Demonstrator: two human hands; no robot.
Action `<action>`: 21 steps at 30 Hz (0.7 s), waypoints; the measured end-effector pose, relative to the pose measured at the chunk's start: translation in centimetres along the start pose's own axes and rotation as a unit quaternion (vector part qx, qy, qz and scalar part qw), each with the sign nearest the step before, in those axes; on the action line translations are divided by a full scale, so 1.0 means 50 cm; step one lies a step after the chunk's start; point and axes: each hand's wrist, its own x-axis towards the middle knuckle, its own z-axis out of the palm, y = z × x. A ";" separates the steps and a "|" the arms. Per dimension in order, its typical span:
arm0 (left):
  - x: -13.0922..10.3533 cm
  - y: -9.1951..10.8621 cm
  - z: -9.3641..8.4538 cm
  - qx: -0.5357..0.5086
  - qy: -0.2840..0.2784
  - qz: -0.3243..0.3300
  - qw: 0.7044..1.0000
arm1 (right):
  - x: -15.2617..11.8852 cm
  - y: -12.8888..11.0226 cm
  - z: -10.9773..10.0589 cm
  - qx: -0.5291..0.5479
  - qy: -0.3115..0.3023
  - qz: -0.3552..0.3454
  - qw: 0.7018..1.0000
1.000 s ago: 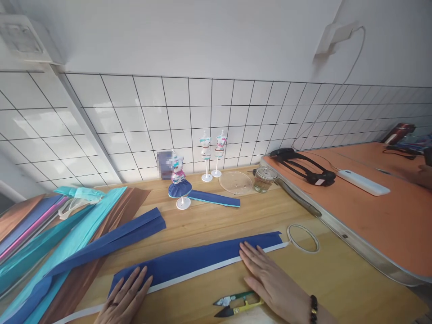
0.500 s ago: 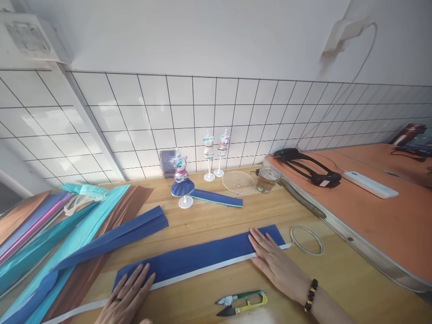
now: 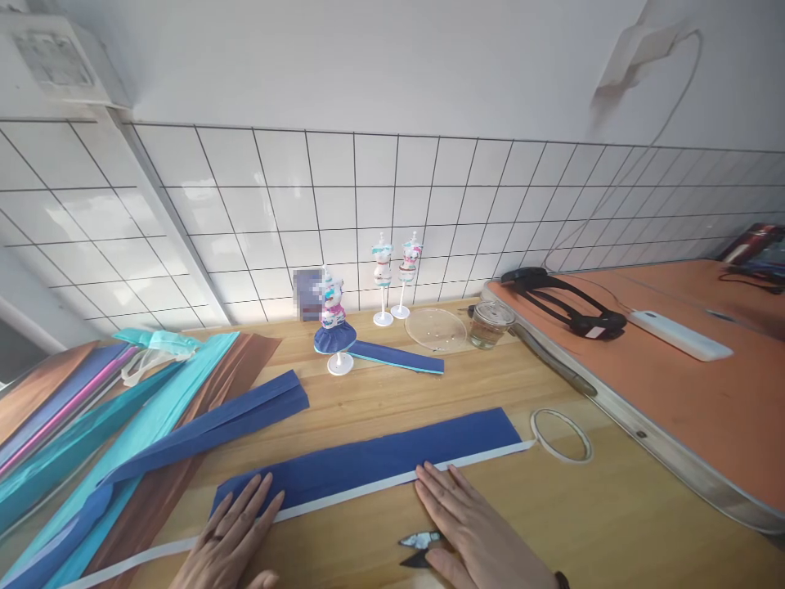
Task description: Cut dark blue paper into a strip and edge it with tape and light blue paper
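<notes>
A dark blue fabric strip (image 3: 374, 454) lies flat across the table, with a narrow white tape (image 3: 340, 501) along its near edge. Spread over the strip's left end is my left hand (image 3: 230, 532), fingers out, a ring on one finger. My right hand (image 3: 469, 523) lies flat with its fingertips on the tape, right of the strip's middle. It covers most of the thread snips (image 3: 420, 540); only their blades show. Beyond the strip's right end, the tape meets a tape roll (image 3: 560, 435) lying on its side.
Several coloured fabric strips (image 3: 202, 384) fill the left side. A mini dress form (image 3: 339, 327) in a blue skirt stands at the back near a narrow blue strip (image 3: 401, 357), two more forms (image 3: 382, 278), a clear lid (image 3: 435, 329) and a glass (image 3: 491, 325). A raised orange surface (image 3: 675, 393) borders the right.
My right hand has slid left and toward me, off the strip's right end to its near edge, and now covers the snips' handles. My left hand has stayed in place.
</notes>
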 end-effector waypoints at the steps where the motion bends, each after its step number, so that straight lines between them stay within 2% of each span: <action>1: -0.001 -0.001 0.002 0.001 0.005 0.002 1.000 | -0.011 0.007 0.001 -0.015 0.010 0.010 1.000; 6: -0.001 -0.004 0.009 0.014 0.005 0.010 1.000 | -0.061 0.042 0.009 -0.083 0.045 0.068 0.993; 12: -0.006 -0.005 0.018 0.021 0.010 0.015 1.000 | -0.093 0.082 0.016 -0.164 0.068 0.140 0.974; 21: -0.038 -0.011 0.070 -0.019 0.006 0.008 1.000 | -0.127 0.138 0.021 -0.232 0.095 0.222 0.942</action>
